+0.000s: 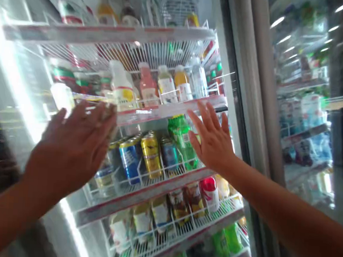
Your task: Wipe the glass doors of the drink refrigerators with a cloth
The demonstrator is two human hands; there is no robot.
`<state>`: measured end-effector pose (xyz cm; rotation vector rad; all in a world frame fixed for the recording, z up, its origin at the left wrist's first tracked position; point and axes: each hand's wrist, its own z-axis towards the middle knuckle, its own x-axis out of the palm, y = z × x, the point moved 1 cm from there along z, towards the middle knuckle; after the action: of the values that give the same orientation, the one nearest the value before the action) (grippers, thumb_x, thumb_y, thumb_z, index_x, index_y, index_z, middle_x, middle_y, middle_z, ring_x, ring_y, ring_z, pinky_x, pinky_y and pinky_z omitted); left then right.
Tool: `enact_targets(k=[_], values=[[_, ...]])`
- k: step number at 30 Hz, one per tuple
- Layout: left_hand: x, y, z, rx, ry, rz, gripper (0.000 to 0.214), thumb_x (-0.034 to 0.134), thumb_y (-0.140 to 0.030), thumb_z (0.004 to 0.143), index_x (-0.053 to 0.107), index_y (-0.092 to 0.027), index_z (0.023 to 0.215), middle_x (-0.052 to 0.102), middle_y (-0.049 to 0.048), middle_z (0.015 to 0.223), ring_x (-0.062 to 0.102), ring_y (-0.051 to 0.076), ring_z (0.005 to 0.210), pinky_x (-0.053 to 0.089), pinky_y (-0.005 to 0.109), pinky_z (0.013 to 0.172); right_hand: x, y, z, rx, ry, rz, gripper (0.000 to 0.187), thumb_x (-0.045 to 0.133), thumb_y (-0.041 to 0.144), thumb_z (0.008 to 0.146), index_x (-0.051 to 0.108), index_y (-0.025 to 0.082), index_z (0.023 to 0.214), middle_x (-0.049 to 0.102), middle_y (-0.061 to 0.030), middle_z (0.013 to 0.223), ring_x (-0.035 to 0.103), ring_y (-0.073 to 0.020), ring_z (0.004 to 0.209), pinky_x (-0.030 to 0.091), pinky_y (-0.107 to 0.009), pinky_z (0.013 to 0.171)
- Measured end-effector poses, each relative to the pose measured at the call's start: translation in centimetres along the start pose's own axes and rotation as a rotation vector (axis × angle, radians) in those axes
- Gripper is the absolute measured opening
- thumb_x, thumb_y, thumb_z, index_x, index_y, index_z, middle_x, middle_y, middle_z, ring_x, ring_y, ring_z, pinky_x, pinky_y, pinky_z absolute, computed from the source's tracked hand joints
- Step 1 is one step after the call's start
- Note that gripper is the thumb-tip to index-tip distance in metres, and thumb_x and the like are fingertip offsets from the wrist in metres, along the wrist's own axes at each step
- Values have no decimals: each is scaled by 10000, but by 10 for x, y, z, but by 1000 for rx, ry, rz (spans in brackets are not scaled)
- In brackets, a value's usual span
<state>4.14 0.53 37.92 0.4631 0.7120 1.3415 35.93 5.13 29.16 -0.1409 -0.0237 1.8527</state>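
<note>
Both hands are raised in front of an upright drinks fridge with wire shelves. My left hand (74, 146) is slightly blurred, fingers stretched out, holding nothing; it covers part of the shelves on the left. My right hand (213, 137) has its fingers spread, nothing in it, and appears near a green bottle (184, 139). Between the hands stand a blue can (129, 159) and a gold can (151, 154). Above them are a white bottle (121, 86), a pink bottle (148, 86) and an orange bottle (182, 82). I cannot tell whether either hand touches anything.
A metal door frame (252, 71) runs down the right side, with another glass-fronted section (304, 98) beyond it. A bright light strip (20, 84) edges the left. Lower down, a shelf holds bottles, among them a red-capped bottle (210, 193). Glass bottles (104, 10) stand on top.
</note>
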Motion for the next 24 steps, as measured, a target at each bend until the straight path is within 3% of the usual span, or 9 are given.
enact_targets(k=[3,5,7,9,11,13,16,20,24], values=[[-17,25,45,62,19,47,816,486,-217,1034,30,-447,1670,235,-24,1700,231,321,1580,202,599,1294,-14,2,87,-7,44,42,508,371,336,1060,422,260,1559,279,-17,1693,239,-253,1588,245,-593,1296],[-27,49,77,50,-17,25,834,533,-212,1008,85,-475,1660,186,-69,1703,262,321,1573,217,578,1298,-22,7,142,-15,85,80,534,387,289,1029,427,236,1559,307,-19,1682,257,-251,1582,261,-573,1298],[-39,75,104,-64,-74,-46,800,551,-238,978,191,-549,1621,56,-198,1695,270,340,1569,220,555,1301,-31,14,189,-40,113,98,578,388,253,993,412,226,1570,320,-14,1676,257,-235,1582,258,-551,1306],[-51,98,125,-228,-98,-134,695,507,-293,975,312,-562,1585,24,-305,1673,260,376,1555,219,553,1288,-39,19,226,-91,117,89,613,373,247,973,386,250,1586,303,11,1682,227,-215,1593,213,-551,1320],[-59,116,137,-366,-71,-171,584,417,-356,1007,409,-470,1580,166,-260,1688,287,406,1511,233,599,1239,-46,22,254,-125,100,75,625,335,276,982,345,281,1607,254,46,1696,170,-199,1608,136,-562,1334],[-64,128,143,-428,-23,-171,550,338,-404,1034,455,-378,1571,311,-158,1666,344,403,1448,253,620,1185,-51,20,275,-96,60,75,623,274,316,1004,296,285,1626,205,62,1707,126,-192,1616,57,-566,1339],[-67,137,148,-417,42,-167,548,295,-456,1051,445,-344,1565,373,-118,1628,387,355,1377,258,578,1155,-52,10,295,-12,11,97,624,207,366,1027,251,247,1638,168,45,1717,115,-200,1616,27,-557,1333],[-70,149,161,-391,60,-131,552,299,-476,1060,409,-303,1572,319,-121,1651,349,319,1389,238,556,1153,-40,-7,303,22,67,112,636,207,425,1035,278,214,1631,190,0,1718,151,-255,1605,86,-593,1309],[-67,161,180,-383,44,-71,516,340,-303,1077,364,-222,1586,220,-80,1713,176,239,1528,131,542,1258,-24,-17,300,22,48,128,661,180,473,1041,246,220,1648,160,-5,1724,121,-262,1612,127,-615,1295]])
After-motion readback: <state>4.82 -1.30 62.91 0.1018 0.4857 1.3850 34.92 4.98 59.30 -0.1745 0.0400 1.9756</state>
